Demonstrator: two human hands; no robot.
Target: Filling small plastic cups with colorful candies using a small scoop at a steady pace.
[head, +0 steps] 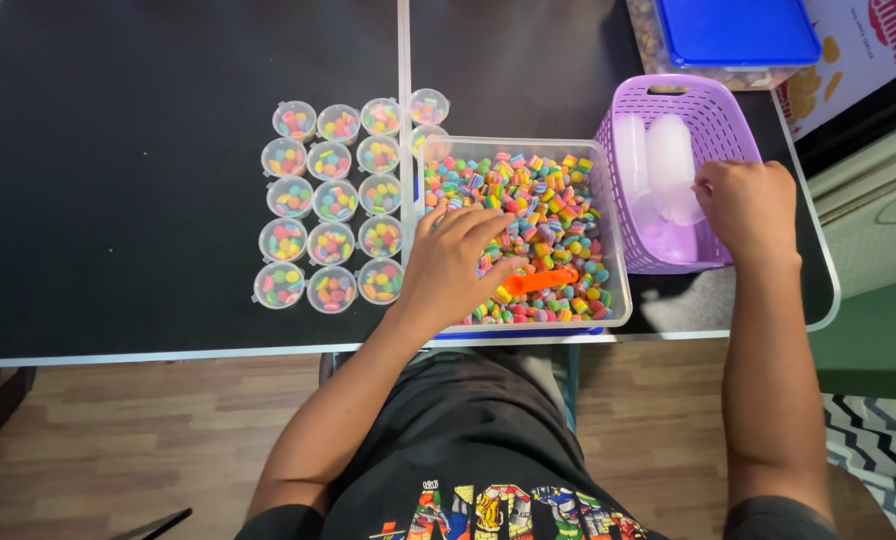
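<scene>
black tabletop (118,200) with a pale edge fills the view, wood-look floor below it. left hand (448,270) lies palm down with fingers spread and loose on small striped rainbow-coloured candies (548,210), gripping nothing as far as shows; just past its fingertips an orange plastic scoop (540,280) lies on the pile. around them stands the clear rectangular plastic tub (618,300). beyond the knuckles, to the outer side, rows of small round clear lidded cups (330,200) already filled with candies. right hand (748,205) is curled over the rim of a lilac perforated plastic basket (708,110), fingers bent toward stacked empty clear cups (668,160); whether they pinch one i cannot tell. those cups look light, thin and slippery, likely to flex, so best taken by the rim. farther off, a blue-lidded container (738,30).
</scene>
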